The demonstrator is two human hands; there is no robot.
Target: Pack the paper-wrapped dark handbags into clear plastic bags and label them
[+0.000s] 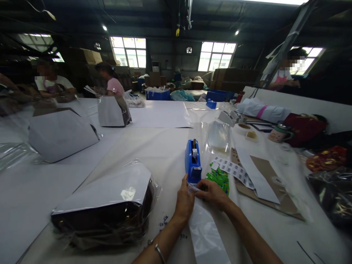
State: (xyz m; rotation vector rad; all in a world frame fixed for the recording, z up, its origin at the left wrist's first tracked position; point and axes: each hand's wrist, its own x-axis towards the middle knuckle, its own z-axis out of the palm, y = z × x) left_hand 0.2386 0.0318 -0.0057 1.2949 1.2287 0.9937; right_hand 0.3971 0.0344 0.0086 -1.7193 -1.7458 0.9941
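Note:
In the head view my left hand (184, 201) and my right hand (213, 193) meet at the front of a blue tape dispenser (189, 161). Both hold the upper end of a long, glossy white strip (205, 231), which hangs down between my forearms. My fingers are closed at its edge; the exact grip is too small to make out. Beside my right hand lie green printed packets (220, 180) and a sheet of barcode labels (233, 170). A bag wrapped in clear plastic, with white paper over it (110, 187), lies left of my left hand.
Two more paper-covered bags (62, 134) stand at the left. Brown cardboard (286, 201), tape rolls (251, 136) and a cup (279, 132) are on the right. Clear plastic (217, 136) lies behind the dispenser. Co-workers (115, 86) are across the table and at the far right.

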